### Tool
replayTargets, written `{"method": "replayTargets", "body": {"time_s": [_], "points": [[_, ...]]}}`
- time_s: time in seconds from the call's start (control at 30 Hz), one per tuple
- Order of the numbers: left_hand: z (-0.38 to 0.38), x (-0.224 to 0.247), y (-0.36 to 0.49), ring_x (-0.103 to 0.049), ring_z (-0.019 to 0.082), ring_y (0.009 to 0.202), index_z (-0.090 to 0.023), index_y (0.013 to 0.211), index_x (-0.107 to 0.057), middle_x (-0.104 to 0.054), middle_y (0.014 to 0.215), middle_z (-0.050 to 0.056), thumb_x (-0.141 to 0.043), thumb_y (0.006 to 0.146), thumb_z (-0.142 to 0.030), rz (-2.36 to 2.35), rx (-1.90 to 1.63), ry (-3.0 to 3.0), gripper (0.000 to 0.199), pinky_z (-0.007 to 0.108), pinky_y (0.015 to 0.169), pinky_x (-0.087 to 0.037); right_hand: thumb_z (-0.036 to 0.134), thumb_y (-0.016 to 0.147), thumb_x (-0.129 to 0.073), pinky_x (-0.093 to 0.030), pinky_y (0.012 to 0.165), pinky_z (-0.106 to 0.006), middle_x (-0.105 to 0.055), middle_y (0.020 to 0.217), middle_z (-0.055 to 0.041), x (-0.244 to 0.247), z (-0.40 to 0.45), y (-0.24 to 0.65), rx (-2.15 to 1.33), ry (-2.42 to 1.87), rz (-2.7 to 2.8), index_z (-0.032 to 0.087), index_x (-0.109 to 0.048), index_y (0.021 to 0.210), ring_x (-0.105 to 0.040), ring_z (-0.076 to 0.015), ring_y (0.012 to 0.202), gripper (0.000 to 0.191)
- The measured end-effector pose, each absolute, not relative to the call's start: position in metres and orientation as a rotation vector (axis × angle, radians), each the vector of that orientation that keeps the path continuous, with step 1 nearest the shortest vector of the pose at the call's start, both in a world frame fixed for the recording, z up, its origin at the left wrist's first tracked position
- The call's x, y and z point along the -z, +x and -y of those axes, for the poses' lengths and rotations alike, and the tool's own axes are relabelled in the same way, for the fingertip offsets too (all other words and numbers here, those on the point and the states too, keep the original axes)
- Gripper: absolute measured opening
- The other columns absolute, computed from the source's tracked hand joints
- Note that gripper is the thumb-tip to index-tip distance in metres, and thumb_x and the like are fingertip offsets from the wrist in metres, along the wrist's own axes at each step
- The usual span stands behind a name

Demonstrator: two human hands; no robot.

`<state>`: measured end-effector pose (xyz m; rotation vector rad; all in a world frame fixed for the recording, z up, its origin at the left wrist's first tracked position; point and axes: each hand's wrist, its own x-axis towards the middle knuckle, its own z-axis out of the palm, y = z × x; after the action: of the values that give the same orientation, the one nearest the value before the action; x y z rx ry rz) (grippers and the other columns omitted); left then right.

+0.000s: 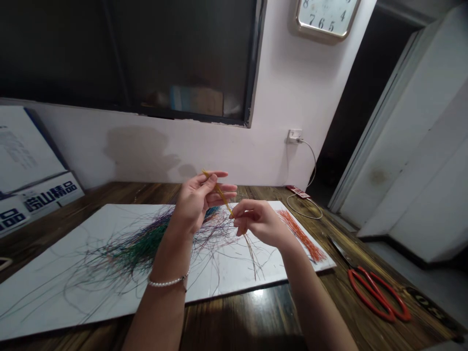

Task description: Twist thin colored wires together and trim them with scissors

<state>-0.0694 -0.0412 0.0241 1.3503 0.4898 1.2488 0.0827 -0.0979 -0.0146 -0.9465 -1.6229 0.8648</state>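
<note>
Between my two hands runs a thin bundle of yellow wires (222, 196), slanting down to the right. My left hand (203, 197) pinches its upper part between thumb and index finger, with the other fingers stretched out. At the lower part, my right hand (258, 222) closes its fingertips round the bundle. Thin brownish strands (252, 256) hang below my right hand. Under and behind my left forearm, a loose tangle of green, purple and blue wires (142, 243) spreads over a white board (234, 278). My left wrist hides part of the tangle.
Orange-red wires (302, 236) lie in a row at the board's right end. Red-handled scissors (376, 292) rest on the wooden table (329, 317) at the right. A phone-like red object (298, 191) with a white cable lies near the wall. White boxes (36, 165) stand at the left.
</note>
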Motion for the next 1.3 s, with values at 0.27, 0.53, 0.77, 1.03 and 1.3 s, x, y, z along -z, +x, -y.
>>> {"method": "replayTargets", "body": {"time_s": [0.27,0.53,0.77,1.03,1.3], "points": [[0.04,-0.024,-0.07,-0.07,0.019,0.071,-0.016,0.101,-0.065,-0.073,0.078,0.009,-0.054,0.088,-0.027,-0.427,-1.187,1.254,0.021,0.03,0.069,-0.057,0.013,0.07,-0.06,-0.049,0.051,-0.02,-0.056,0.061,0.0046,0.012,0.098,0.087,-0.887,-0.919,1.593,0.016,-0.06,0.073,-0.06,-0.0079,0.053,0.005],[0.045,-0.027,-0.076,-0.071,0.02,0.074,-0.02,0.102,-0.067,-0.074,0.08,0.006,-0.059,0.084,-0.033,-0.275,-1.152,1.301,0.023,0.028,0.068,-0.057,0.016,0.071,-0.065,-0.047,0.05,-0.02,-0.058,0.06,0.0044,0.007,0.105,0.088,-1.004,-0.799,1.6,0.016,-0.059,0.073,-0.061,-0.0082,0.053,0.006],[0.045,-0.027,-0.072,-0.069,0.021,0.087,-0.025,0.108,-0.064,-0.074,0.09,0.006,-0.054,0.086,-0.037,-0.439,-1.114,1.239,0.028,0.027,0.072,-0.057,0.02,0.071,-0.065,-0.049,0.053,-0.022,-0.059,0.061,0.0041,0.002,0.113,0.085,-1.022,-0.798,1.623,0.017,-0.06,0.074,-0.061,-0.0086,0.053,0.007],[0.048,-0.025,-0.063,-0.069,0.019,0.087,-0.018,0.102,-0.067,-0.074,0.087,0.007,-0.055,0.087,-0.026,-0.403,-1.272,1.315,0.021,0.029,0.078,-0.056,0.012,0.07,-0.057,-0.045,0.049,-0.021,-0.056,0.062,0.0033,0.015,0.096,0.092,-0.766,-1.08,1.511,0.016,-0.061,0.073,-0.059,-0.0087,0.051,0.007],[0.05,-0.025,-0.061,-0.068,0.02,0.091,-0.015,0.108,-0.066,-0.073,0.094,0.01,-0.068,0.078,-0.031,-0.47,-1.282,1.353,0.035,0.029,0.082,-0.055,0.011,0.07,-0.057,-0.046,0.049,-0.022,-0.058,0.064,0.0017,0.016,0.093,0.093,-0.698,-1.117,1.453,0.015,-0.063,0.074,-0.061,-0.0099,0.052,0.009]]}}
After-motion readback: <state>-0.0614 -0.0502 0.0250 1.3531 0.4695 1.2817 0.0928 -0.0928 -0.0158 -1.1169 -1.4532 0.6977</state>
